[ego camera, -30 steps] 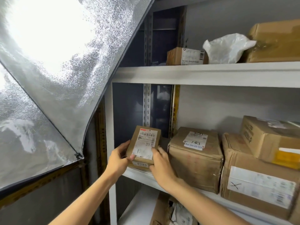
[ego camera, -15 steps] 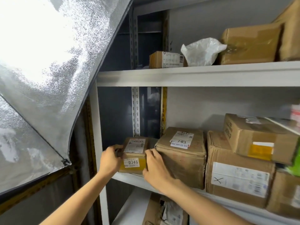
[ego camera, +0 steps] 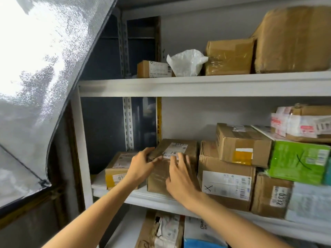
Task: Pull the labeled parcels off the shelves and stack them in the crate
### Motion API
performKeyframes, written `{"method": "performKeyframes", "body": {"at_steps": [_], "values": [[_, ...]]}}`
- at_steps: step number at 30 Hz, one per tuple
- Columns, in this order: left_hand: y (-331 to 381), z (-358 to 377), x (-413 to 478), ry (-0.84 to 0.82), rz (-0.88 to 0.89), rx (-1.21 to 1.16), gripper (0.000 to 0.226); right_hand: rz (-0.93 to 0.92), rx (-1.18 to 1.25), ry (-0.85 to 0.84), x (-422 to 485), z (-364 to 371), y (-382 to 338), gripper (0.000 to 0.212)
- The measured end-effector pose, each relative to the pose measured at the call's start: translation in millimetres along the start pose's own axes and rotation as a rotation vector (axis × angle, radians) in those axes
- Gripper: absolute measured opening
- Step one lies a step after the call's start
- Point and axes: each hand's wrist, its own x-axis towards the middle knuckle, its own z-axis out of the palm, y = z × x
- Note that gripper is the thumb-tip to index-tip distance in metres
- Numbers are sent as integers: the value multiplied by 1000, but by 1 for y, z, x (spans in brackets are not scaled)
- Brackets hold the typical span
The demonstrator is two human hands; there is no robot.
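Note:
A brown taped parcel (ego camera: pixel 189 149) with a white handwritten label stands on the middle shelf (ego camera: pixel 161 199). My left hand (ego camera: pixel 141 165) curls round its upper left corner. My right hand (ego camera: pixel 180 176) lies spread on its front and top edge, fingers over the label. Left of it rests a small cardboard parcel (ego camera: pixel 116 169) with a yellow number tag, free of both hands. No crate is in view.
More parcels fill the middle shelf to the right: a box marked X (ego camera: pixel 225 183), a box with an orange tag (ego camera: pixel 241 144), a green box (ego camera: pixel 299 160). The top shelf (ego camera: pixel 197 85) holds boxes and a white plastic bag (ego camera: pixel 186 63). A silvery sheet (ego camera: pixel 35 86) hangs at left.
Both hands let go of the small tagged parcel, which now sits on the shelf, and shifted right onto the larger brown parcel. The view moved closer and rightward.

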Motion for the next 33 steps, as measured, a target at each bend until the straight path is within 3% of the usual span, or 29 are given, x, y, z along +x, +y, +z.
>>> {"method": "performKeyframes", "body": {"at_steps": [6,12,20,25,29,33], "values": [[-8,6,-6,-41,-39,31,42,-28,-206,-30,-9,-11,17,77],[-11,1,-24,31,-13,100,27,-52,-106,16,-16,-11,23,73],[-5,-1,-65,178,7,133,28,-110,-2,82,-42,-13,20,69],[-10,0,-85,209,24,45,22,-91,82,142,-53,-8,21,51],[-11,-1,-94,193,50,38,22,4,320,160,-48,-13,23,27],[-7,-3,-94,189,-7,2,29,59,333,181,-40,-17,26,25]]}}
